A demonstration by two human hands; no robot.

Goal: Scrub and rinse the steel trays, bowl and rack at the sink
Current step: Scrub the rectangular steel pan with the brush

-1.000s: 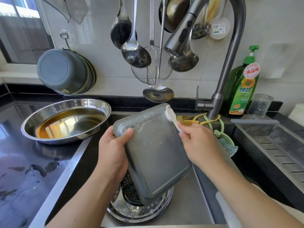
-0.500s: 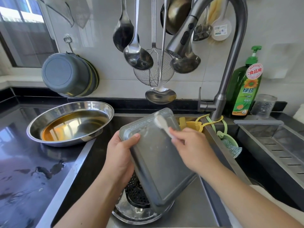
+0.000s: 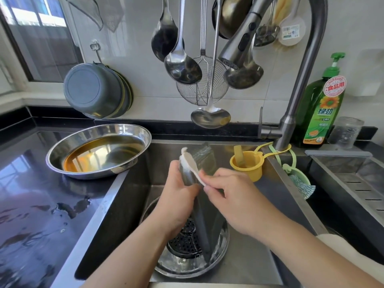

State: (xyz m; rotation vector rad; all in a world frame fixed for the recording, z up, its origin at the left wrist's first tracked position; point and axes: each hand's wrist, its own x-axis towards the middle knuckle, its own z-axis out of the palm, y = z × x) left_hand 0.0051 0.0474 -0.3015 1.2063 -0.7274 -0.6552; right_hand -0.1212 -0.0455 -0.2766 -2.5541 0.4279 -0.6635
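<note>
Over the sink, my left hand grips a rectangular steel tray, which stands nearly edge-on to me with its lower end on a round steel tray. My right hand pinches a white scrub cloth against the tray's upper edge. A perforated round rack lies inside the round tray at the sink bottom. A steel bowl holding brownish liquid sits on the black counter to the left.
The faucet arches over the sink, its spray head above my hands. Ladles and a wire skimmer hang on the wall. A yellow cup, green soap bottle, glass jar and drain tray sit right.
The rectangular tray has been turned from showing its flat bottom to standing nearly edge-on. The cloth has moved left along its upper edge, and my view has dipped lower.
</note>
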